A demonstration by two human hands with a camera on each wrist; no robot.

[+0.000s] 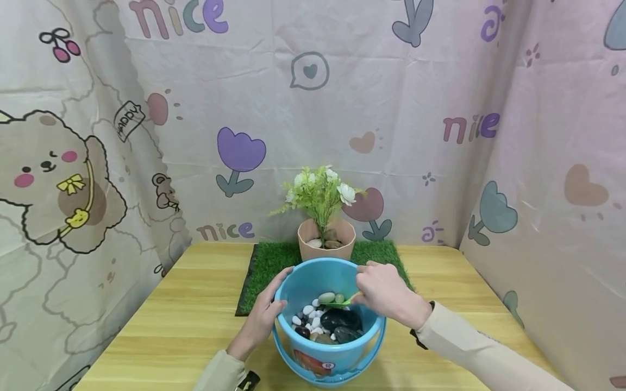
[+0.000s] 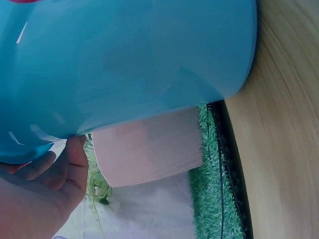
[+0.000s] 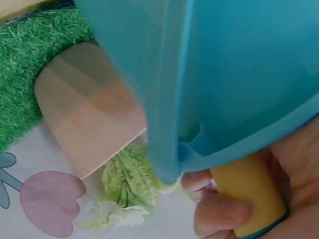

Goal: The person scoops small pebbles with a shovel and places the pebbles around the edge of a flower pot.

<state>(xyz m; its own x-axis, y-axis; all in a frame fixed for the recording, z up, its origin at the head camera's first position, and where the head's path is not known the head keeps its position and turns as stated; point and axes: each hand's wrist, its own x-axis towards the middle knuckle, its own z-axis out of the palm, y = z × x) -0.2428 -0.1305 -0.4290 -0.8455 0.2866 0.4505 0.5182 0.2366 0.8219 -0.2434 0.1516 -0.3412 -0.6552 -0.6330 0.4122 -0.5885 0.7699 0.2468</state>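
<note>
A light-blue bucket (image 1: 353,359) stands on the table with stones inside: white pebbles (image 1: 308,310), a large black stone (image 1: 335,319) and grey-green ones near the back. My left hand (image 1: 261,317) grips the bucket's left rim, thumb over the edge and fingers along the outside. Over the right rim, my right hand (image 1: 386,290) holds a small shovel (image 1: 344,302) by its yellow handle (image 3: 249,194). The green blade reaches into the bucket, low over the stones and partly overlapping the black one.
Behind the bucket, a pink pot (image 1: 325,252) with a white-flowered plant (image 1: 318,198) stands on a green turf mat (image 1: 274,266). The wooden table (image 1: 186,326) extends to both sides. A patterned cloth (image 1: 313,119) hangs at the back and sides. The bucket's handle hangs at its front.
</note>
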